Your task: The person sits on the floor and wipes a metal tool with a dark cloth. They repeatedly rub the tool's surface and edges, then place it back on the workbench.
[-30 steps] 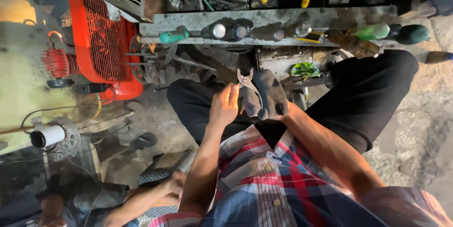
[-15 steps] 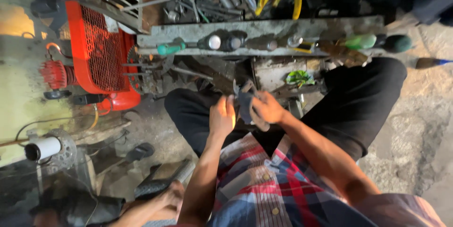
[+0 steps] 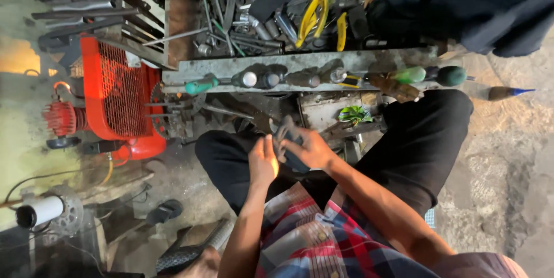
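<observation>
Dark metal part (image 3: 291, 139) sits between your knees, gripped in your right hand (image 3: 311, 150), fingers curled round it, while your left hand (image 3: 263, 162) presses against it with fingers bent. Work on it looks underway, not finished; its shape is mostly hidden by your hands, below the bench (image 3: 300, 64) of screwdrivers (image 3: 202, 86).

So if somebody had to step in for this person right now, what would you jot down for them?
Left hand: open palm, beside the dark part, touching or nearly so.
Right hand: closed around that dark part, held over the lap; what kind of part it is cannot be told.
Nearby: row of screwdrivers stuck along the grey tool rack ahead, pliers with yellow handles in the tray behind it, red compressor to the left.
Done or left: cannot tell from this view.
</observation>
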